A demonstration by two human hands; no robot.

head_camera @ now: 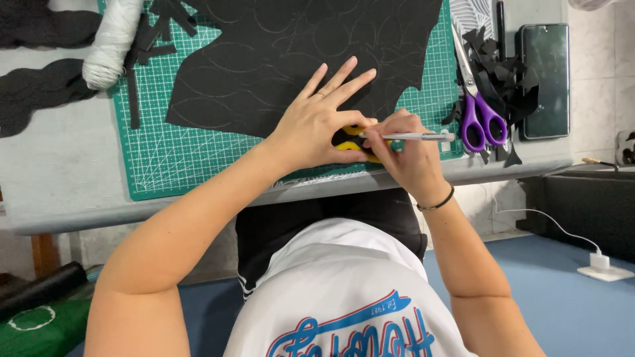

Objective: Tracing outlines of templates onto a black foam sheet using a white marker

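The person wears a white T-shirt (pixel 344 291) with a blue and red script print on the front. Below it are black shorts (pixel 278 228) with thin white stripes at the side. Both arms are bare. A thin black band (pixel 436 202) goes around the right wrist. The left hand (pixel 317 125) has a ring (pixel 319 95) on one finger.

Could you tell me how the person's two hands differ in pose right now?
The left hand lies flat with fingers spread, pressing the black sheet onto the green cutting mat. The right hand is curled, gripping a slim white pen-like tool. Both meet at a small yellow-and-black piece.
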